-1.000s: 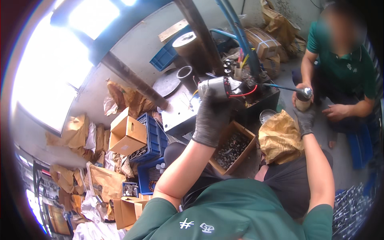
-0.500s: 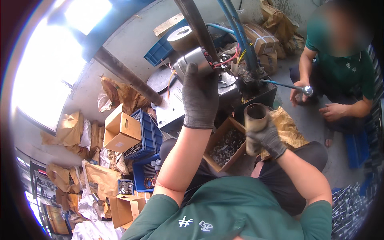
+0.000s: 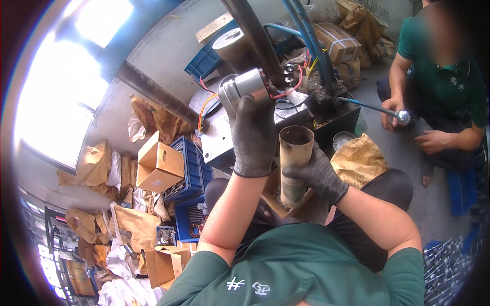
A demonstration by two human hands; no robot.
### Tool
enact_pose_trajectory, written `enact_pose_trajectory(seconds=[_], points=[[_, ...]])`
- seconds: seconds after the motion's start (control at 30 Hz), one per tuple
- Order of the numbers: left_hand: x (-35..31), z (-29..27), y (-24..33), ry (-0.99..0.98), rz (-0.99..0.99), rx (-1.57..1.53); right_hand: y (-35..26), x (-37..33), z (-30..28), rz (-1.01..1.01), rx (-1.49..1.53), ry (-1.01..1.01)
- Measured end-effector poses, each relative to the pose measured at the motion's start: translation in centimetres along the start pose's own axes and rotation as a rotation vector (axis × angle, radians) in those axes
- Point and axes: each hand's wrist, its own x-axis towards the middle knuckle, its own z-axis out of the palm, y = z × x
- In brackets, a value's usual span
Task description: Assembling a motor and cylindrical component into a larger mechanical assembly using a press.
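My gloved left hand [image 3: 251,135] is closed round a silver motor housing [image 3: 250,85] with red and yellow wires trailing from it, held up over the metal press table [image 3: 222,133]. In my gloved right hand [image 3: 322,174] is a worn, brownish metal tube [image 3: 295,168], upright with its hollow top end facing up. The tube stands in front of a cardboard box [image 3: 272,196] between my legs and hides most of it. The two held pieces are apart, the tube lower and to the right of the motor housing.
A dark steel column [image 3: 253,38] and blue pipes [image 3: 310,43] rise behind my hands. A crouching co-worker's hand [image 3: 393,113] is by a ball-ended lever [image 3: 403,118] at the right. Blue crates [image 3: 196,166] and an open carton [image 3: 161,163] stand at the left, a paper sack [image 3: 360,160] at the right.
My right hand has brought the tube left, in front of the cardboard box. The motor housing has come slightly lower and tilted in my left hand. The co-worker has shifted slightly right.
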Motion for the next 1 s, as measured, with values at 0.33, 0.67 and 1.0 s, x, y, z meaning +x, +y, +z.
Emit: enact_pose_trajectory(seconds=[0.33,0.67,1.0], points=[[-2.5,-1.4,2.8,0.018,-0.335,-0.365,-0.6,2.5,-1.5,-0.093,-0.057,0.142],[-0.9,-2.7,3.3,-0.116,-0.425,-0.274,-0.8,3.0,-2.4,-0.093,-0.185,0.113],[-1.1,-6.0,1.7,-0.143,-0.399,-0.182,0.4,3.2,-2.0,-0.329,-0.323,0.212]])
